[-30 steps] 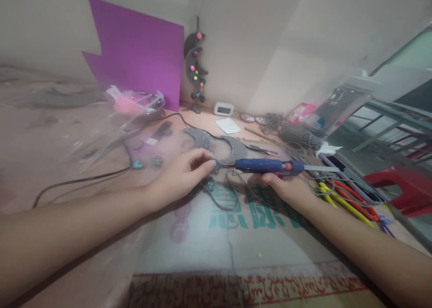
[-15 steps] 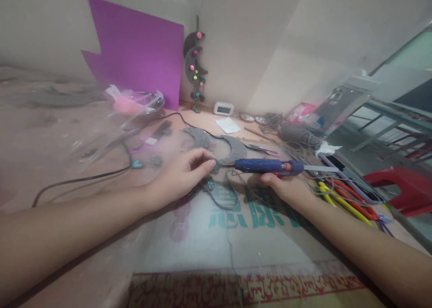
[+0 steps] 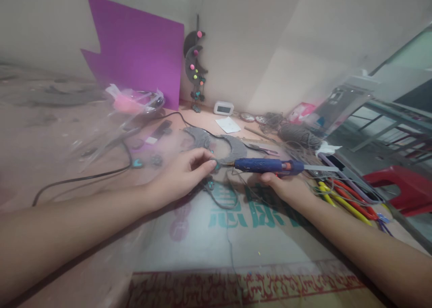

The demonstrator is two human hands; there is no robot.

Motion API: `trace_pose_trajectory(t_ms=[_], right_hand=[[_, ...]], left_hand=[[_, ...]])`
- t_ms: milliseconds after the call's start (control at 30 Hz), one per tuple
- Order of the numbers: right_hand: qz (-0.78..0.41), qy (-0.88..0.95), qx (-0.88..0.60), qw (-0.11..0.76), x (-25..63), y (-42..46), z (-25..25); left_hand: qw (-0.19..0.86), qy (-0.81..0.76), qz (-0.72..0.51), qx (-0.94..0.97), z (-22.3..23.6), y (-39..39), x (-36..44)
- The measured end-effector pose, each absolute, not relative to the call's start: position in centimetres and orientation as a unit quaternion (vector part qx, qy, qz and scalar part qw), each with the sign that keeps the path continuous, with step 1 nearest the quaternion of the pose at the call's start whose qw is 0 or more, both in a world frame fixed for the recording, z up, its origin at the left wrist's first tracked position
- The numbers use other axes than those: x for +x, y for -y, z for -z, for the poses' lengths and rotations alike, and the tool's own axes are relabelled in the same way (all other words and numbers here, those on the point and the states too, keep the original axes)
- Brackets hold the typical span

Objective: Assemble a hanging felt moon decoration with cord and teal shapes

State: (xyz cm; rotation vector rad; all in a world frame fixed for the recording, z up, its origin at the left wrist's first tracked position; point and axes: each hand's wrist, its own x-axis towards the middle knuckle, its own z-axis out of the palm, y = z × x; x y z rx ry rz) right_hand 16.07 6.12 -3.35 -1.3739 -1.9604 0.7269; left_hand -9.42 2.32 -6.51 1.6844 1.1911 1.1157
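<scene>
Head view, I'm watching left hand (image 3: 191, 167) pinch small teal-and-grey piece (image 3: 218, 166) over surface (image 3: 206, 119); right hand (image 3: 286, 186) wraps blue glue gun (image 3: 258, 165), nozzle at piece, contact unclear. Grey crescent (image 3: 237, 148) just beyond.

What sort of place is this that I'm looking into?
Most likely a craft corner, in a home or small workroom: a blue glue gun in use over a table, a ball of grey yarn, and a beaded crescent decoration against the wall.
</scene>
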Motion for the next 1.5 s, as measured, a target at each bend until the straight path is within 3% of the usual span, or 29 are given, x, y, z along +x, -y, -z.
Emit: trace_pose_trajectory(t_ms=[367, 1067, 1333, 1500], right_hand=[[-0.228, 0.763, -0.510, 0.324, 15.8, -6.0, 3.2], [-0.260, 0.809, -0.417, 0.323, 17.2, -6.9, 3.7], [-0.310, 0.746, -0.388, 0.444, 18.2, -9.5, 1.2], [-0.205, 0.768, -0.490, 0.359, 16.3, -13.7, -2.0]], left_hand=[[0.412, -0.473, -0.443, 0.641, 5.9, -2.2, -9.2], [0.438, -0.471, -0.456, 0.615, 5.9, -2.4, -9.2], [0.428, -0.474, -0.452, 0.623, 6.4, -2.5, -9.3], [0.431, -0.473, -0.447, 0.625, 6.5, -2.5, -9.2]])
